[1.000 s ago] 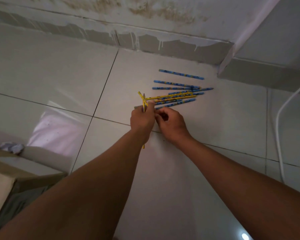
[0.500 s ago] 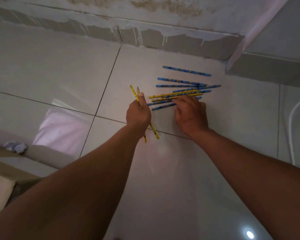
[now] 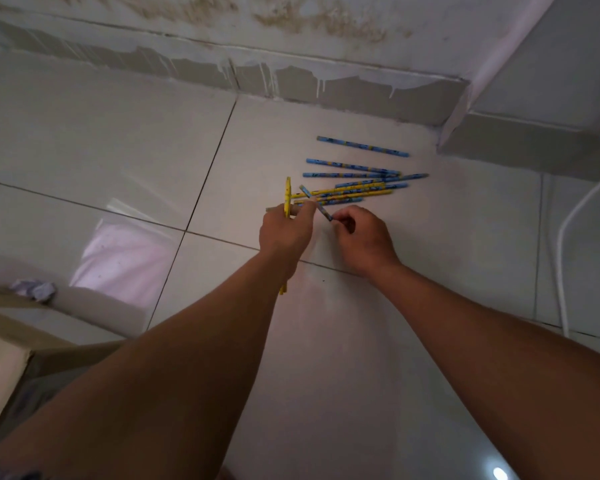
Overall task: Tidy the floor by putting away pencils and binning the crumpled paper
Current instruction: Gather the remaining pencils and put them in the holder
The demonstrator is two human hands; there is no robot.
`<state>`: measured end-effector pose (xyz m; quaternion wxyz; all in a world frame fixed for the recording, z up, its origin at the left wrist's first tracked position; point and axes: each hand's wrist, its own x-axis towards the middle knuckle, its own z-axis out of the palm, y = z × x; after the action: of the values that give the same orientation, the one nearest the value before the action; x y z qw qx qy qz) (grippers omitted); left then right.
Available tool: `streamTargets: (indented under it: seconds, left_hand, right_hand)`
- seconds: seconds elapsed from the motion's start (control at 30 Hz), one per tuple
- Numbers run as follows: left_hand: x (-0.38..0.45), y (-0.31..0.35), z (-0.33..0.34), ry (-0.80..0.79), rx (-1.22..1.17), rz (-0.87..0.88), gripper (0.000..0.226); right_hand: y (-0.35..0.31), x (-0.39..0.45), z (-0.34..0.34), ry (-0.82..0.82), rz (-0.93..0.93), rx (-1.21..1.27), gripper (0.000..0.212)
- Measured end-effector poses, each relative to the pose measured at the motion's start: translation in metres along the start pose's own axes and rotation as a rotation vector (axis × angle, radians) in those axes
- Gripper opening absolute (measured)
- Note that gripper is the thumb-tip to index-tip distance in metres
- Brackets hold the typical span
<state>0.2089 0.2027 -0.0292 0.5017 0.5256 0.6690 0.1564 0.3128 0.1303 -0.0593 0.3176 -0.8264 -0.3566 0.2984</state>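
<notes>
White floor tiles (image 3: 326, 341) hold slim blue and yellow pencils (image 3: 355, 193).

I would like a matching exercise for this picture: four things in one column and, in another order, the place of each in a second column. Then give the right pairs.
Things
1. yellow pencil
2. short blue pencil
3. crumpled paper
4. white cable

Places
A. at the right edge, along the floor
B. pinched by the right hand, passing toward the left hand
C. at the far left, on the cardboard box
D. gripped in the left hand, pointing up and down

Pairs: 1-D, 2-B, 3-C, 4-A
</notes>
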Motion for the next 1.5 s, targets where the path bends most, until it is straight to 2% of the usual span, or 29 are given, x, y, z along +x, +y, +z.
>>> streamTargets:
  seconds: [0.13,0.33,0.47,0.63,0.77,0.9,1.0,1.1,1.3,1.37,1.5]
  left_hand:
    - [-0.01,0.017,0.005,-0.045,-0.065,-0.087,0.039]
    - [-0.017,0.038,-0.003,-0.018,-0.074,-0.042,0.04]
    - [0.0,0.025,-0.011,0.045,-0.026,-0.064,0.043]
    - [0.025,0.004,-0.019,0.07,0.024,-0.042,0.054]
    - [0.034,-0.011,-0.02,0.061,-0.074,-0.09,0.047]
    - [0.041,-0.013,-0.021,0.035,-0.256,-0.155,0.041]
    - [0.049,-0.016,-0.022,0.067,-0.149,-0.086,0.038]
    - [0.051,-0.016,-0.024,0.081,-0.095,-0.058,0.036]
    - [0.046,-0.024,-0.022,0.068,-0.079,-0.125,0.043]
    - [0.044,-0.025,-0.02,0.06,-0.075,-0.15,0.048]
    - [0.039,-0.016,-0.016,0.004,-0.087,-0.149,0.05]
  right_hand:
    - [-0.016,-0.003,-0.016,-0.075,0.02,0.197,0.005]
    - [-0.028,-0.006,-0.026,-0.106,0.024,0.262,0.007]
    - [-0.021,0.006,-0.02,-0.009,-0.024,0.123,0.01]
    - [-0.01,0.02,-0.001,0.09,-0.185,-0.103,0.019]
    - [-0.005,0.03,0.011,0.082,-0.223,-0.33,0.021]
    - [-0.005,0.037,0.02,0.161,-0.26,-0.406,0.018]
    - [-0.006,0.037,0.026,0.198,-0.277,-0.441,0.013]
    - [-0.006,0.035,0.03,0.203,-0.295,-0.475,0.007]
    - [-0.003,0.027,0.029,0.117,-0.316,-0.572,0.002]
    - [-0.001,0.021,0.029,0.079,-0.267,-0.502,0.005]
    - [-0.006,0.01,0.03,0.024,-0.079,-0.07,0.004]
